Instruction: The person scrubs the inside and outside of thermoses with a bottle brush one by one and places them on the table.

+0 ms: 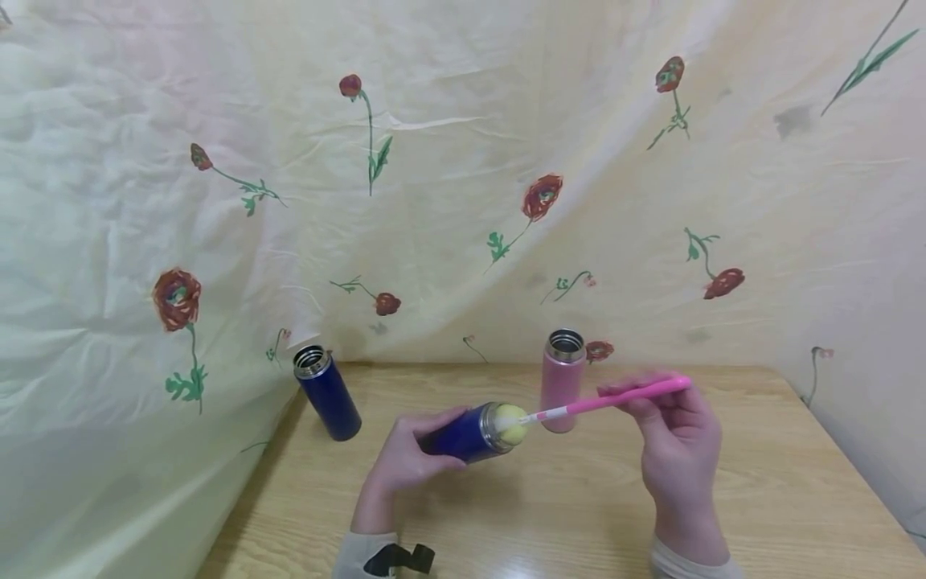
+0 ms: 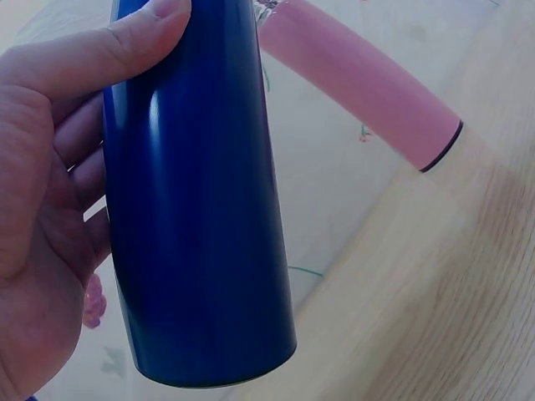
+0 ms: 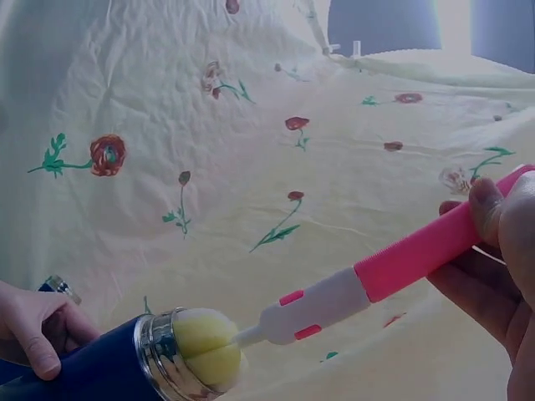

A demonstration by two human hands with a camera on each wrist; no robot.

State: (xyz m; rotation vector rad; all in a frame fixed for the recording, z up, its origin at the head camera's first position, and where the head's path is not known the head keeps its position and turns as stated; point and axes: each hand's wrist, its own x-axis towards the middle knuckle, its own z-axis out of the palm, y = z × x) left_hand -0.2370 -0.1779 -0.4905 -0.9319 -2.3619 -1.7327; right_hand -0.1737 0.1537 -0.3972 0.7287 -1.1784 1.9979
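My left hand (image 1: 412,454) grips a dark blue metal bottle (image 1: 457,438), tilted with its mouth toward the right. In the left wrist view the thumb lies along the side of the blue bottle (image 2: 196,209), with its base in sight. My right hand (image 1: 680,458) holds the pink handle of a bottle brush (image 1: 622,398) with a white neck. The brush's pale yellow sponge head (image 3: 209,347) sits at the bottle's mouth, partly inside the steel rim (image 3: 163,355); its inner end is hidden.
A second dark blue bottle (image 1: 329,398) stands uncapped at the table's left. Behind the hands stands an uncapped pink bottle (image 1: 560,386). The wooden table (image 1: 781,482) meets a cream flowered cloth (image 1: 448,201) at its back and left edges.
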